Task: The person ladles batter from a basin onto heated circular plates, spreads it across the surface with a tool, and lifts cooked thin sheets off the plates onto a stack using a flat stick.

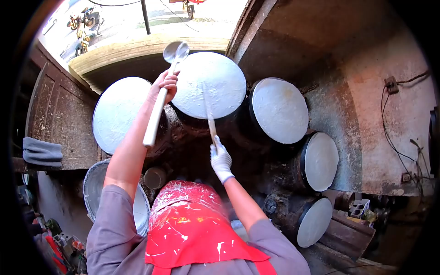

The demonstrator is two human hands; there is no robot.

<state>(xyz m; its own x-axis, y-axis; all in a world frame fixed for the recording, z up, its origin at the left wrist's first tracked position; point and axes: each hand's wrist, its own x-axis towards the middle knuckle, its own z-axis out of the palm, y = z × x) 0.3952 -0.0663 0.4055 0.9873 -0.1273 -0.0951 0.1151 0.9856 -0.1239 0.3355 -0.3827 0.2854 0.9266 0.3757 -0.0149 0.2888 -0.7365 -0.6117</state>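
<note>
At the far left, a grey cloth (42,152) hangs over the edge of a worn wooden panel (64,120). To its right, a bucket (94,187) with white stuff inside sits partly behind the person's left arm. Just above it is a round plate (120,110) coated in white, its right side crossed by the same arm. The bare left hand (167,87) is raised, fingers wrapped round a ladle (156,117), whose white handle slants down to the left and whose metal bowl is uppermost, overlapping the edge of the middle plate (201,75) in this view. That plate is also covered in white, slightly bumpy. Below it, a red apron (192,220) is splashed with white. A long thin scraper (209,110) reaches over the middle plate; whether its tip touches the coating I cannot tell. The right hand (221,160), in a pale glove, is closed round the scraper's tan handle. Further right, three more white-topped plates (280,110) curve down toward the person, near a stained wall (366,87) with dark cables
</note>
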